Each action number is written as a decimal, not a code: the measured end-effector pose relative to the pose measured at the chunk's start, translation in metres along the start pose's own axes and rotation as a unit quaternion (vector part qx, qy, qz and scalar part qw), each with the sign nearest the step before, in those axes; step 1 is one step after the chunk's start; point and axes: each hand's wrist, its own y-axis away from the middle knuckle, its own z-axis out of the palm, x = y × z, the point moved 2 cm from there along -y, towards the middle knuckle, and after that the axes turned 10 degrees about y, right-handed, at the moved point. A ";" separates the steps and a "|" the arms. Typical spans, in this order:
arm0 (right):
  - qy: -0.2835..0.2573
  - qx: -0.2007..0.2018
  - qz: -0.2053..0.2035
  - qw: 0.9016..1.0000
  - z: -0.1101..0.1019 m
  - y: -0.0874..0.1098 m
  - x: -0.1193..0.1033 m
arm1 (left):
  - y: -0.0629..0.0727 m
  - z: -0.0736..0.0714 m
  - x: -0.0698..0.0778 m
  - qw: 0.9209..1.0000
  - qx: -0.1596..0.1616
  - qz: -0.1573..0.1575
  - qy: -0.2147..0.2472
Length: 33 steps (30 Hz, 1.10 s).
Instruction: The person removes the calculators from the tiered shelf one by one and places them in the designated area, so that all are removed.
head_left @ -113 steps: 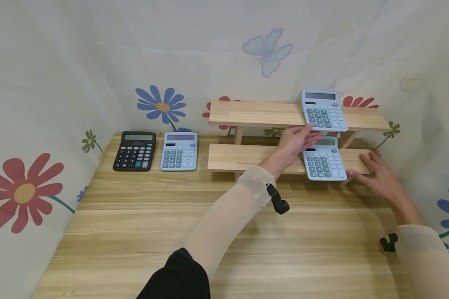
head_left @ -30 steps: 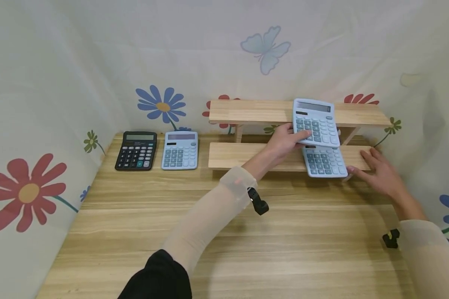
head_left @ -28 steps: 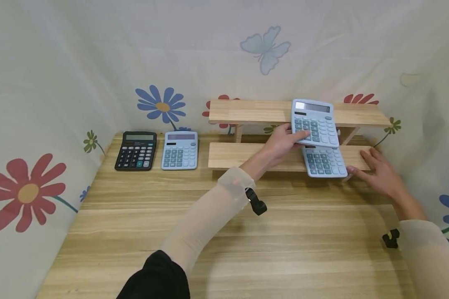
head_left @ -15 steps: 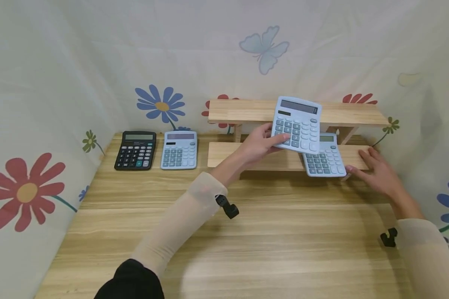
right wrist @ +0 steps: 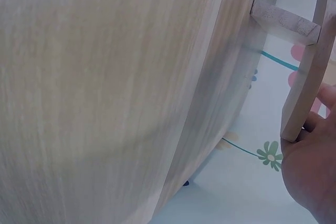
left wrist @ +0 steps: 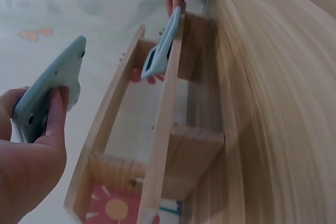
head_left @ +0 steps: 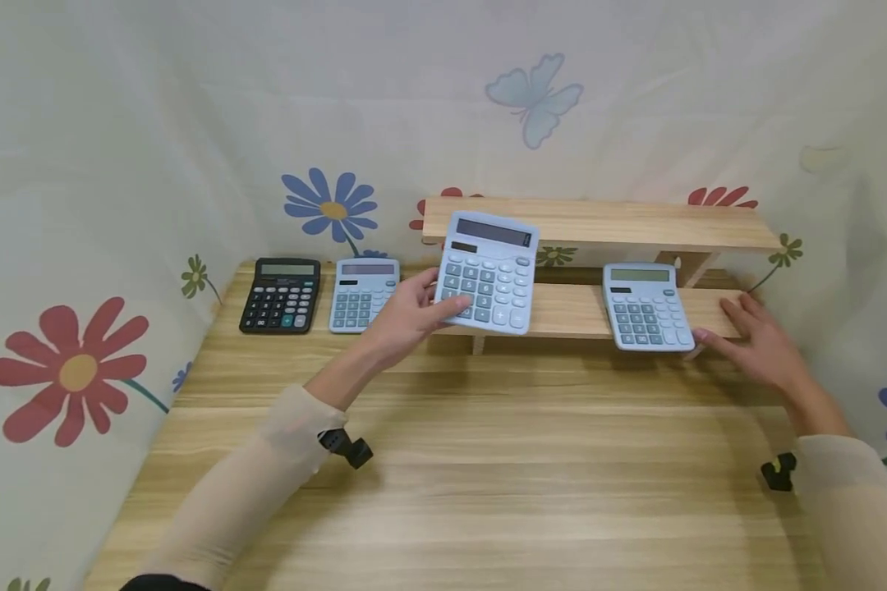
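Note:
My left hand (head_left: 406,320) holds a light blue calculator (head_left: 491,275) in front of the left part of a two-tier wooden shelf (head_left: 562,310), thumb on its keys and fingers behind. In the left wrist view this calculator (left wrist: 52,85) is seen from its underside, apart from the shelf. Another light blue calculator (head_left: 646,308) leans on the lower tier toward the right. My right hand (head_left: 761,345) grips the right end of that tier, its thumb near the calculator's lower corner. The right wrist view shows the fingers (right wrist: 313,121) around the board's end.
At the back left of the wooden table (head_left: 525,476) lie a black calculator (head_left: 279,295) and a light blue calculator (head_left: 362,283), the latter partly covered by my left hand. The upper tier (head_left: 636,222) spans the back. A flowered cloth (head_left: 229,98) hangs behind.
My left hand has taken the upper calculator off the top tier and carried it left and toward me. The right hand stays on the lower tier, and the calculator there is now fully uncovered.

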 end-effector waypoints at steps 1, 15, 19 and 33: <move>0.000 -0.001 0.001 1.000 -0.001 0.001 0.000 | 0.005 -0.006 0.000 1.000 0.003 0.003 -0.005; -0.005 0.001 0.003 1.000 0.004 -0.001 0.007 | 0.076 -0.105 0.005 0.997 0.065 0.003 0.030; -0.008 0.001 0.001 1.000 0.002 -0.003 0.006 | 0.092 -0.132 0.009 0.996 0.091 0.007 0.018; 0.007 0.002 0.008 1.000 0.002 -0.002 0.003 | 0.126 -0.221 -0.006 0.989 0.140 -0.042 -0.038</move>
